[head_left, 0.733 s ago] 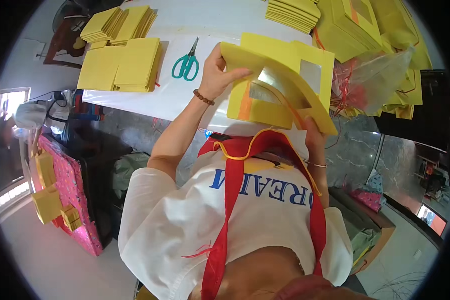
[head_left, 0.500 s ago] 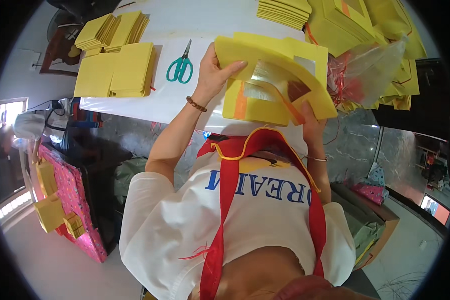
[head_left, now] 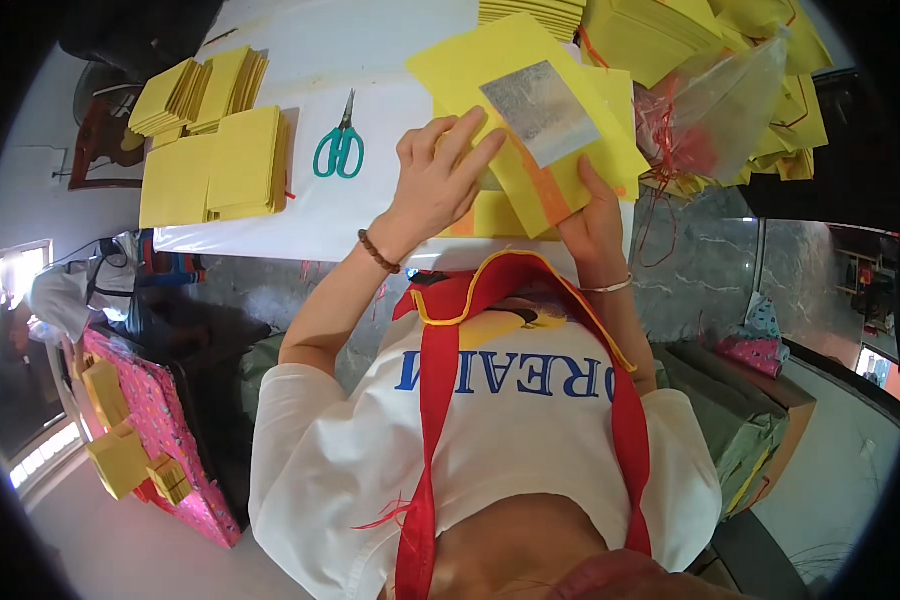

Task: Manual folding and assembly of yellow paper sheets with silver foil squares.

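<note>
A yellow joss paper sheet [head_left: 538,115] with a silver foil square and an orange stripe lies tilted across the near part of the white table. My right hand [head_left: 597,222] grips its lower right edge, thumb on top and fingers underneath. Against the sheet's left edge rests my left hand [head_left: 435,178], its fingers stretched out and holding nothing. More yellow paper [head_left: 500,216] shows beneath the tilted sheet, mostly covered by it. Left of my left hand lies a pair of scissors [head_left: 340,150] with green handles, blades pointing away.
Folded yellow paper stacks [head_left: 215,165] sit at the table's left. More yellow bundles [head_left: 650,40] stand at the far right, beside a clear plastic bag [head_left: 720,115] and red strings [head_left: 665,160]. A pink patterned board [head_left: 155,405] carrying yellow packets stands at the lower left.
The bent sheet has flattened and turned, its foil square now facing up. My left hand has let go of its upper edge and moved down, fingers opened. My right hand still holds the sheet.
</note>
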Motion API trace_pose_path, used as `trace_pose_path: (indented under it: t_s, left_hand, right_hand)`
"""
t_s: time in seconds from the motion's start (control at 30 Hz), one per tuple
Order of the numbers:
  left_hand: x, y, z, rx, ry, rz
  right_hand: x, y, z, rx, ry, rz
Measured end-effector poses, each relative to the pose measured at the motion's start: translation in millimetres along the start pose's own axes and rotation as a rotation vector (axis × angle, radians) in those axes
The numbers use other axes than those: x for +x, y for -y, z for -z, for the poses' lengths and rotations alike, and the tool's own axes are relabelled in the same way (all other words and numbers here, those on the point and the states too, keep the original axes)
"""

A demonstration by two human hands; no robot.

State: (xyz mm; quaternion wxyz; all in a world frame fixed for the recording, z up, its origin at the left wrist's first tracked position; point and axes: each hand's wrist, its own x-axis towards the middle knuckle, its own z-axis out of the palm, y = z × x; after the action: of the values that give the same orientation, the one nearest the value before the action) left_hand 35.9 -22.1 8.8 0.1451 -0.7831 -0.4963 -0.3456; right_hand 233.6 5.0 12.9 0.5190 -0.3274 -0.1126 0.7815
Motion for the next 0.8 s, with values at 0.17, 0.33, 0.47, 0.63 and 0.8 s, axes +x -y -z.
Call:
trace_pose_path:
  t_s: [0.17,0.33,0.47,0.63,0.8]
  left_hand:
    - [0,-8,-6,0.069,-0.048,0.002]
    - [-6,4,-8,-0.043,-0.077,-0.043]
    - [-21,15,-1,-0.292,0.004,-0.001]
    - [-39,13,12,-0.437,0.196,0.033]
    - [-47,8,18,-0.338,0.255,-0.028]
  right_hand:
    - [-11,-11,-11,0.059,-0.037,-0.015]
    - [-34,-6,-3,-0.065,0.103,-0.015]
    - [-47,24,28,-0.559,0.389,-0.077]
    - [-33,20,75,-1.384,0.023,0.516]
    - [-13,21,60,-1.623,0.413,0.904]
